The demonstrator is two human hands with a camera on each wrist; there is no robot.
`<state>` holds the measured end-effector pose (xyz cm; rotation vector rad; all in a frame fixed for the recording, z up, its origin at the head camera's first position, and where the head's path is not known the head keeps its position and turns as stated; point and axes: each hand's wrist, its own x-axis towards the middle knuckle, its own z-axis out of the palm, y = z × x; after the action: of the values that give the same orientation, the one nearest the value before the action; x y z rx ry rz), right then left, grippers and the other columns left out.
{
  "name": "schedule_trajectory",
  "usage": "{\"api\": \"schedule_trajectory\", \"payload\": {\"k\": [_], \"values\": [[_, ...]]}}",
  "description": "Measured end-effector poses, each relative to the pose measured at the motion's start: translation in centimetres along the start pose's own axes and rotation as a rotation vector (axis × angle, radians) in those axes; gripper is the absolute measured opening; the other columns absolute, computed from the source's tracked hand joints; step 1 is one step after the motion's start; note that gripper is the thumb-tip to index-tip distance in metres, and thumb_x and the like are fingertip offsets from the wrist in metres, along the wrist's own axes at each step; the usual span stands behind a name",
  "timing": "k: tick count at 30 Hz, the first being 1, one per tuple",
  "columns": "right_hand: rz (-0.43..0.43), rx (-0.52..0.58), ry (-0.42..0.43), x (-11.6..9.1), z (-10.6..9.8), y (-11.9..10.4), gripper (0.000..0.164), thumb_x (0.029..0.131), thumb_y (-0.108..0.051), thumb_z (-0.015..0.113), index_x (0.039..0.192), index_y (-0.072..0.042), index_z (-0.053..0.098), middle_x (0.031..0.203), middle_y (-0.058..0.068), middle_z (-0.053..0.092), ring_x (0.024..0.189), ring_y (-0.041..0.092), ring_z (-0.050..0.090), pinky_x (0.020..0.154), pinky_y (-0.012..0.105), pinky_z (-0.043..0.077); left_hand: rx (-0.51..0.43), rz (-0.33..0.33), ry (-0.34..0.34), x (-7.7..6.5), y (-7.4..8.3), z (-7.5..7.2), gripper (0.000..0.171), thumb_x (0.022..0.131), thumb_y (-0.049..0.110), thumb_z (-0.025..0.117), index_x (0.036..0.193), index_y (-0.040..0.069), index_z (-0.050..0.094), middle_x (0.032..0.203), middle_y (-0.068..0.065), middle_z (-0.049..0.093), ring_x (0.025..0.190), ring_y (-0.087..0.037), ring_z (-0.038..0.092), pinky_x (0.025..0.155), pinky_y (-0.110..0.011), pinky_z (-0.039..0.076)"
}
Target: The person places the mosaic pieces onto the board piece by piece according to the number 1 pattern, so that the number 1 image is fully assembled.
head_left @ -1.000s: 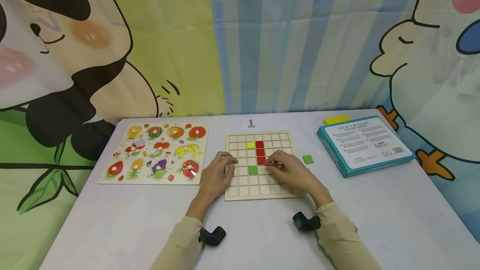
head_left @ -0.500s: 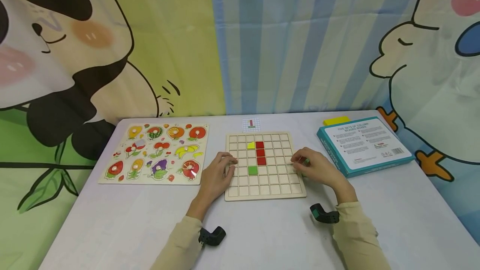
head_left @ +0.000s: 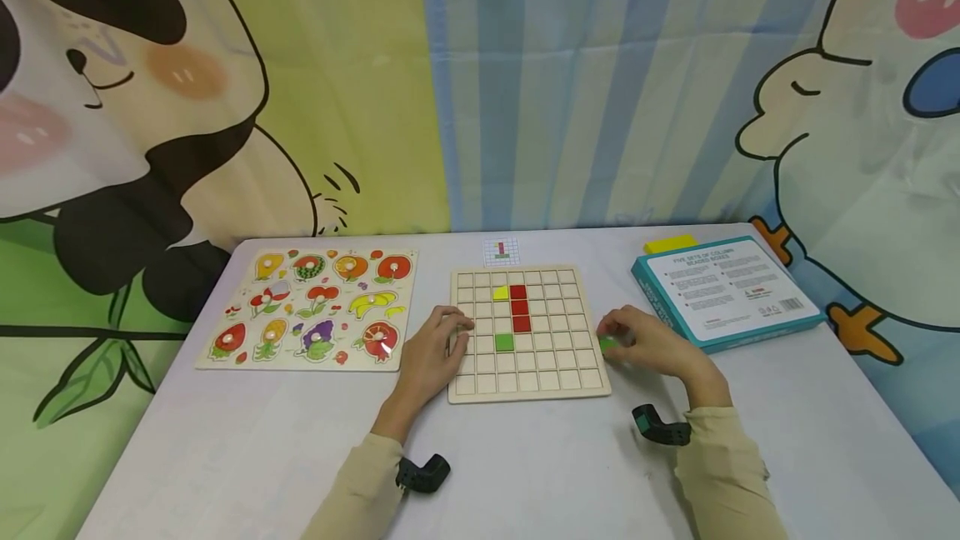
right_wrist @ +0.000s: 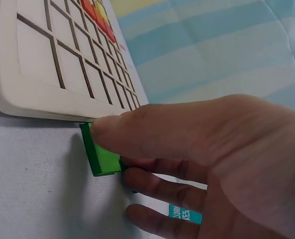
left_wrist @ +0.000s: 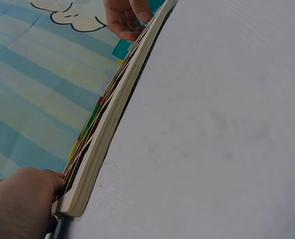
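A wooden grid board (head_left: 551,382) lies on the white table. Set in its cells are a yellow tile (head_left: 500,293), a column of red tiles (head_left: 520,307) and one green tile (head_left: 504,342). My left hand (head_left: 433,350) holds the board's left edge, fingers bent over the rim. Beyond the right edge, my right hand (head_left: 651,346) pinches a loose green tile (right_wrist: 105,158), thumb on its face, close beside the board's side. The other fingers are bent behind it, partly hidden by the thumb.
Behind the board lies a small pattern card (head_left: 501,252). A fruit puzzle board (head_left: 307,311) lies at left. At right are a teal box (head_left: 731,286) and a yellow piece (head_left: 670,243) behind it. A printed curtain (head_left: 525,90) hangs at the back.
My right hand has left the grid's middle, moved right past the board's edge and taken hold of a loose green tile there. My left hand has stayed at the left edge.
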<state>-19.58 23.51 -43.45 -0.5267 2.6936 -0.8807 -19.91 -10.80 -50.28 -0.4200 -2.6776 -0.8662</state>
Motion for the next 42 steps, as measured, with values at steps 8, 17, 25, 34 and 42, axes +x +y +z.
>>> {"api": "schedule_trajectory", "payload": {"k": [8, 17, 25, 34, 42], "values": [[-0.009, -0.022, 0.006, 0.3, 0.4, 0.1, 0.020, 0.079, -0.007, 0.071, 0.094, -0.006, 0.059, 0.093, 0.006, 0.055, 0.086, 0.019, 0.051, 0.072, 0.029, 0.044, -0.011, -0.001, -0.005, 0.1, 0.0, 0.0, 0.013, 0.090, 0.020, 0.061, 0.101, 0.024, 0.067, 0.118, 0.008, 0.057, 0.083, -0.008, 0.060, 0.054, -0.019, 0.038], [-0.047, -0.081, 0.069, 0.5, 0.8, 0.2, 0.017, 0.078, -0.003, 0.071, 0.089, -0.007, 0.059, 0.088, 0.005, 0.058, 0.081, 0.018, 0.052, 0.072, 0.030, 0.045, -0.005, 0.011, 0.007, 0.0, 0.0, 0.0, 0.014, 0.090, 0.019, 0.061, 0.101, 0.023, 0.068, 0.117, 0.008, 0.058, 0.093, -0.010, 0.064, 0.056, -0.021, 0.042], [-0.022, -0.087, 0.079, 0.6, 1.0, 0.4, 0.017, 0.078, -0.008, 0.071, 0.091, -0.008, 0.060, 0.089, 0.004, 0.057, 0.081, 0.018, 0.052, 0.073, 0.030, 0.044, 0.006, 0.016, 0.010, 0.0, -0.1, 0.1, 0.014, 0.090, 0.020, 0.061, 0.101, 0.024, 0.067, 0.117, 0.008, 0.058, 0.089, -0.009, 0.063, 0.055, -0.020, 0.040], [0.002, -0.090, 0.115, 0.8, 1.0, 0.4, 0.013, 0.080, -0.007, 0.069, 0.088, -0.008, 0.059, 0.087, 0.004, 0.059, 0.079, 0.017, 0.053, 0.070, 0.030, 0.044, 0.015, -0.001, -0.012, 0.0, -0.1, 0.2, 0.014, 0.090, 0.021, 0.060, 0.102, 0.024, 0.067, 0.118, 0.008, 0.057, 0.089, -0.009, 0.063, 0.054, -0.019, 0.039], [0.004, -0.076, 0.212, 1.2, 1.2, 0.0, 0.010, 0.083, -0.010, 0.065, 0.088, -0.011, 0.057, 0.090, 0.004, 0.054, 0.081, 0.017, 0.050, 0.068, 0.029, 0.043, 0.012, 0.006, -0.001, 0.1, -0.1, 0.2, 0.014, 0.090, 0.019, 0.061, 0.102, 0.023, 0.067, 0.117, 0.007, 0.057, 0.087, -0.009, 0.062, 0.053, -0.019, 0.038]]}}
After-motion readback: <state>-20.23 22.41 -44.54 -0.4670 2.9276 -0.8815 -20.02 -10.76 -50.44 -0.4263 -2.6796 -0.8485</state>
